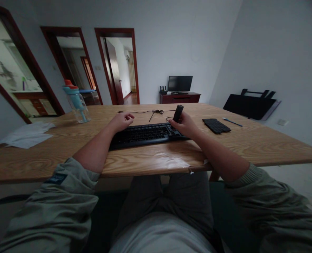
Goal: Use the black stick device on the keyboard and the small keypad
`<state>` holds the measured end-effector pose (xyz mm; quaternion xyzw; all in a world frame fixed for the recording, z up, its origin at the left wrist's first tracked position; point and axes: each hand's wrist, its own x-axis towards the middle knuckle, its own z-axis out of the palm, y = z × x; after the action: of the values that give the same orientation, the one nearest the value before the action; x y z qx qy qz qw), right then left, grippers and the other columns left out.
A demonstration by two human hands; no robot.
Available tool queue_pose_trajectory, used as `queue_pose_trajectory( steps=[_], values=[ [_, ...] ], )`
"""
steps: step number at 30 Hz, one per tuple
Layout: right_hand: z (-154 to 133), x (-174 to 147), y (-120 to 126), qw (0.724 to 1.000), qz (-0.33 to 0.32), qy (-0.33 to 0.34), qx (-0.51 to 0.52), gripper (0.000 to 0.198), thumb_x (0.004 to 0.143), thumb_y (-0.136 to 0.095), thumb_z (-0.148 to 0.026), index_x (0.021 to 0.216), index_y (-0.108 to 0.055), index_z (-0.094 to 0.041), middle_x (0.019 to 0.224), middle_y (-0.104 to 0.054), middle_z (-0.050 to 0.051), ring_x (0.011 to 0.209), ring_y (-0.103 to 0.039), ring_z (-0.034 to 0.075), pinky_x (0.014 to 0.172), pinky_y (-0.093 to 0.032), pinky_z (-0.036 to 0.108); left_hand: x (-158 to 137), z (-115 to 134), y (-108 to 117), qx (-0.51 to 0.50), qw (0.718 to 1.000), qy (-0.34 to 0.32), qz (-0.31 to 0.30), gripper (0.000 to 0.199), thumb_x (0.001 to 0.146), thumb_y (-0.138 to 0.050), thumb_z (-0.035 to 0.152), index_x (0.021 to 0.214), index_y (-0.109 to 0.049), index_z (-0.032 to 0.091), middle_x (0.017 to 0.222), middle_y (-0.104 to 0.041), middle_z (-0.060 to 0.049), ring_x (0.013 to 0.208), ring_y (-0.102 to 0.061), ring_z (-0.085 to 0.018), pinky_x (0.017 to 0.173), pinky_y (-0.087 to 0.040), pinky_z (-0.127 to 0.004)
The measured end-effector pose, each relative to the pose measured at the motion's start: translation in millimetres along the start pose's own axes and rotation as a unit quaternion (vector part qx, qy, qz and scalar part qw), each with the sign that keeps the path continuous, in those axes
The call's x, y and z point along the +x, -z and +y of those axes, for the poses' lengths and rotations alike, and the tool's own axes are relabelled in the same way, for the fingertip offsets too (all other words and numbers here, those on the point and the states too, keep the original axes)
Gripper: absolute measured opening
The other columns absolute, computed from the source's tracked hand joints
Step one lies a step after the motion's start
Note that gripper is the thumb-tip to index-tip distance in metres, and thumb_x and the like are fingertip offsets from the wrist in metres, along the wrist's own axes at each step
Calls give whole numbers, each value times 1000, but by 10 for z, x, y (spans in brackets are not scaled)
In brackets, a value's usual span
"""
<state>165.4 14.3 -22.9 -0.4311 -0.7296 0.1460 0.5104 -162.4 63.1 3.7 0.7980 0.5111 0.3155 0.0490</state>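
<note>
One table (135, 161): everything listed below is carried on or worked over its wood-grained top.
Keyboard work: judged to be under way, since a black handheld device (178, 113) is held over the right part of the black keyboard (145, 133). The main key rows seem to be in place; how much has been done, and what is left, cannot be told.
Keyboard lie: set near the middle of the table's near edge, keys up, its long axis run left to right, roughly along that edge.
White sheets (29, 135): spread loosely toward the table's left edge.
Bottle (78, 105): stood upright toward the far left corner.
Left hand (120, 122): rested at the keyboard's far left corner, fingers loosely curled; nothing held is seen, though the palm is hidden.
Right hand (184, 124): placed at the keyboard's right end, fingers closed round the device.
Key-patterned panel (216, 125): laid flat toward the right edge, apart from the keyboard.
Device lie: held steeply, top tilted toward the far edge, lower end pointed at the keyboard; contact cannot be told.
Cable (158, 112): bundled toward the far edge.
Brush-like tool (232, 122): laid slantwise near the right edge, beside the panel.
</note>
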Motion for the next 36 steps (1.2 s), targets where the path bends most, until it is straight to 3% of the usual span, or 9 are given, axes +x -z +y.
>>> queue_pose_trajectory(
  steps=[5, 8, 11, 14, 16, 19, 23, 31, 36],
  values=[
    [-56, -24, -19, 1000, -4, -8, -23, 21, 77, -65, -38, 81, -54, -20, 73, -57, 2, 66, -51, 16, 59, -39, 29, 4, 1, -4, 6, 1000, 3, 1, 37, 76, -54, 34, 100, -74, 15, 90, -74, -8, 74, -63, -20, 69, -47, -30],
    [-145, -37, -112, 996, -2, -69, 52, 16, 78, -59, -35, 77, -52, -21, 68, -58, 1, 64, -53, 17, 61, -41, 30, 15, -6, -14, 2, 1000, 0, -3, 38, 75, -53, 34, 100, -74, 13, 88, -73, -9, 74, -63, -20, 69, -47, -29],
    [-245, -34, -212, 960, 11, -167, 225, 14, 74, -57, -32, 79, -49, -22, 66, -57, 0, 64, -57, 16, 63, -46, 30, 25, -3, -20, 2, 1000, -3, -8, 39, 75, -52, 34, 99, -74, 13, 83, -73, -8, 74, -63, -20, 67, -47, -29],
    [-292, -13, -231, 917, 17, -213, 337, 23, 65, -61, -26, 82, -46, -23, 67, -53, -4, 61, -55, 13, 59, -47, 27, 25, 6, -19, 2, 1000, -3, -6, 38, 75, -52, 35, 98, -74, 15, 80, -72, -6, 74, -63, -20, 67, -47, -29],
    [-280, 5, -197, 913, 14, -210, 349, 26, 65, -61, -26, 83, -43, -24, 65, -48, -5, 54, -48, 11, 50, -42, 24, 21, 11, -16, -1, 1000, -6, -6, 38, 75, -51, 36, 97, -74, 15, 80, -72, -6, 74, -63, -20, 68, -47, -29],
    [-234, 24, -137, 933, 7, -168, 319, 25, 70, -60, -32, 78, -38, -25, 60, -38, -7, 47, -36, 10, 41, -31, 23, 16, 18, -14, -4, 1000, -8, -5, 37, 75, -52, 35, 97, -73, 15, 84, -73, -7, 74, -64, -20, 66, -47, -29],
    [-216, 28, -114, 946, 17, -145, 290, 26, 70, -60, -35, 75, -36, -25, 55, -30, -9, 44, -30, 9, 40, -30, 23, 14, 34, -10, 1, 1000, -10, -10, 35, 76, -52, 34, 96, -73, 16, 88, -74, -7, 76, -64, -20, 67, -47, -29],
    [-284, 16, -90, 919, 16, -172, 355, 24, 66, -59, -34, 69, -38, -24, 51, -32, -8, 40, -23, 7, 36, -15, 23, 20, 62, -39, 0, 1000, -21, -19, 33, 76, -54, 35, 95, -74, 16, 89, -74, -8, 77, -65, -21, 69, -47, -30],
    [-275, 12, -106, 936, 17, -166, 309, 27, 70, -59, -38, 66, -36, -24, 51, -32, -8, 39, -25, 7, 36, -18, 23, 32, 63, -59, -9, 999, -23, -25, 32, 75, -54, 34, 93, -74, 16, 89, -74, -8, 77, -65, -22, 70, -47, -31]
  ],
)
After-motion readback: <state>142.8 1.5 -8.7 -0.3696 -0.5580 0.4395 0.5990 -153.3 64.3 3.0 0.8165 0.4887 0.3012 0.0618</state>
